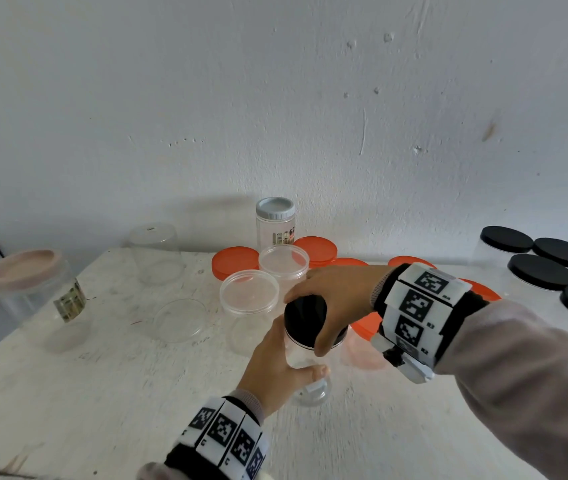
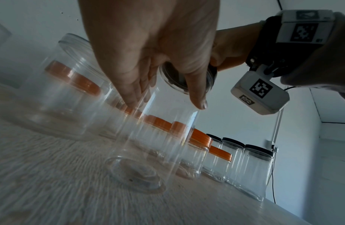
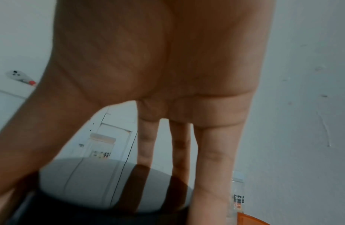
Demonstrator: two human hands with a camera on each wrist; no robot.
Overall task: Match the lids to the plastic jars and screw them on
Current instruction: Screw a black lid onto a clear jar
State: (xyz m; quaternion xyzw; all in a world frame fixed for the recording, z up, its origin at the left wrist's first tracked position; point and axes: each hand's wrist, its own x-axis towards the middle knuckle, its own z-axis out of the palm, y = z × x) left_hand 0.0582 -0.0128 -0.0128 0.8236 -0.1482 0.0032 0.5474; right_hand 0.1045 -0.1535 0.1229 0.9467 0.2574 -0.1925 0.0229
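Observation:
A clear plastic jar (image 1: 301, 358) stands on the white table (image 1: 102, 393) in front of me, with a black lid (image 1: 305, 317) on its mouth. My left hand (image 1: 275, 372) grips the jar's body from the left, thumb on the near side. My right hand (image 1: 331, 303) reaches in from the right and grips the black lid from above, fingers and thumb curled over its rim. In the left wrist view the clear jar (image 2: 148, 144) rests on the table under my left hand (image 2: 164, 91). The right wrist view shows my right hand's fingers (image 3: 212, 159) over the glossy black lid (image 3: 100, 190).
Two open clear jars (image 1: 249, 296) stand just behind, among several orange-lidded jars (image 1: 235, 261). A grey-lidded jar (image 1: 275, 220) stands at the wall. Several black-lidded jars (image 1: 540, 271) fill the right. A pink-lidded jar (image 1: 29, 289), an upturned jar (image 1: 157, 251) and a loose clear lid (image 1: 180, 320) lie left.

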